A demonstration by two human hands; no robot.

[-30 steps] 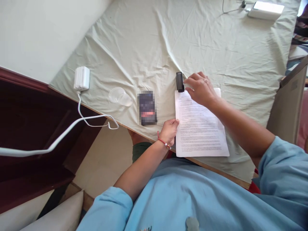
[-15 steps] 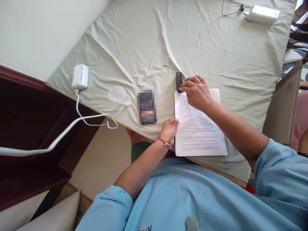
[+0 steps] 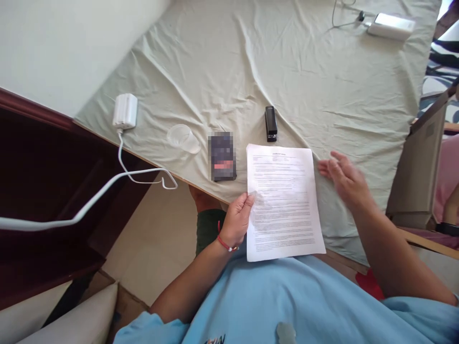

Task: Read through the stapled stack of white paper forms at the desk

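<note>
Printed sheets of paper [image 3: 283, 205] lie in front of me, overhanging the table's near edge. My left hand [image 3: 238, 220] pinches their left side, thumb on top. A red string bracelet circles that wrist. To the right of the paper, my right hand [image 3: 346, 179] is in the air, slightly blurred, fingers apart and holding nothing. A small black stapler [image 3: 271, 124] rests on the cloth just beyond the top edge of the paper. Left of the paper lies a dark phone-like object [image 3: 222, 157], its face pixelated.
A clear plastic cup [image 3: 182, 138] lies left of the dark object. Farther left, a white adapter [image 3: 125, 111] trails a white cable over the table edge. A white power bank [image 3: 390, 26] with a cord sits at the far right. Someone sits beside a chair back [image 3: 416, 162] at right.
My right hand has let go of the stapler and moved right and nearer me. The paper, held by my left hand, has been drawn toward my body, away from the stapler.
</note>
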